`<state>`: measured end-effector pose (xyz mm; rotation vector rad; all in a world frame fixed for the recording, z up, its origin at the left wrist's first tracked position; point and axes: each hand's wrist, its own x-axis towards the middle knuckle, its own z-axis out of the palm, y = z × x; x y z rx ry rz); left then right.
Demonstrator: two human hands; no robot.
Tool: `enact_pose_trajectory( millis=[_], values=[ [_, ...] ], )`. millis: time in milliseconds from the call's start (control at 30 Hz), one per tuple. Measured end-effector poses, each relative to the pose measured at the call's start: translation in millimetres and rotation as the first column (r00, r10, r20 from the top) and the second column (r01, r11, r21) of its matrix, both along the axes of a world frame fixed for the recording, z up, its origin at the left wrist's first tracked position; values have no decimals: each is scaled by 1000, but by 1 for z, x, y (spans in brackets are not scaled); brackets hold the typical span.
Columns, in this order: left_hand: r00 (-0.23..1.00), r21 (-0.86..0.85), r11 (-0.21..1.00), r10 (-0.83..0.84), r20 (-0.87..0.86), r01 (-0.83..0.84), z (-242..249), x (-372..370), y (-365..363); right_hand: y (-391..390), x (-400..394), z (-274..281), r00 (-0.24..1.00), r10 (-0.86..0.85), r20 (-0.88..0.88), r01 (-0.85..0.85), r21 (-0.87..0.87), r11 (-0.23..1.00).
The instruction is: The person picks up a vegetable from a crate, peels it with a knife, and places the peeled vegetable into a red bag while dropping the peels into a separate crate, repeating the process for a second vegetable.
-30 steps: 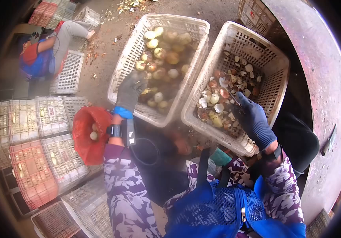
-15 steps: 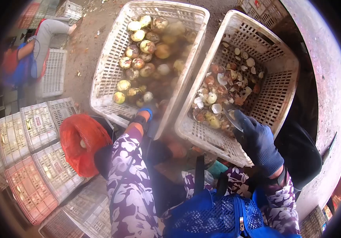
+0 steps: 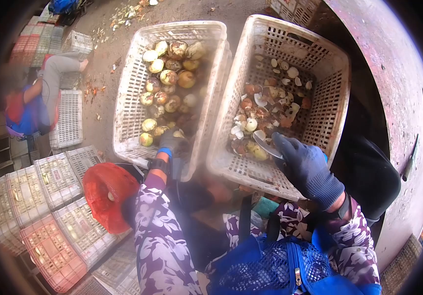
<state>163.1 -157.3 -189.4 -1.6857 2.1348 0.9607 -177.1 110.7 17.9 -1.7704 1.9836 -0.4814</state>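
A knife (image 3: 265, 147) is gripped by the gloved right hand (image 3: 304, 164) over the peel basket (image 3: 337, 93). The left hand (image 3: 171, 141) is laid among round fruits (image 3: 169, 91) in the left basket (image 3: 128, 98); its grip cannot be told.

At the left edge of the frame I saw another person (image 3: 29, 105) seated on the ground, beside a flat white crate (image 3: 69, 118). Stacked white and pink crates (image 3: 39, 216) filled the lower left. A red mesh bag (image 3: 105, 194) lay beside them. Scattered peel debris (image 3: 123, 17) littered the ground at the top.
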Motion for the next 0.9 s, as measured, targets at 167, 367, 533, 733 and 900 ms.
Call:
enact_pose_trajectory(
  millis=[167,367,533,733,900],
  values=[
    [589,534,811,559,-584,-239,122,-37,5,4,-2,5,966,-62,253,72,-34,997],
    [313,554,815,488,-815,171,213,-109,75,-3,13,13,834,-180,522,193,29,981],
    [398,418,883,313,-862,211,259,-164,144,-1,15,25,516,-232,824,244,118,963],
    [477,10,980,-88,-875,198,244,-169,155,11,18,18,91,-212,973,274,180,945],
    [300,113,994,103,-948,15,218,-174,165,1,25,-3,139,-166,976,287,120,950]
  ],
)
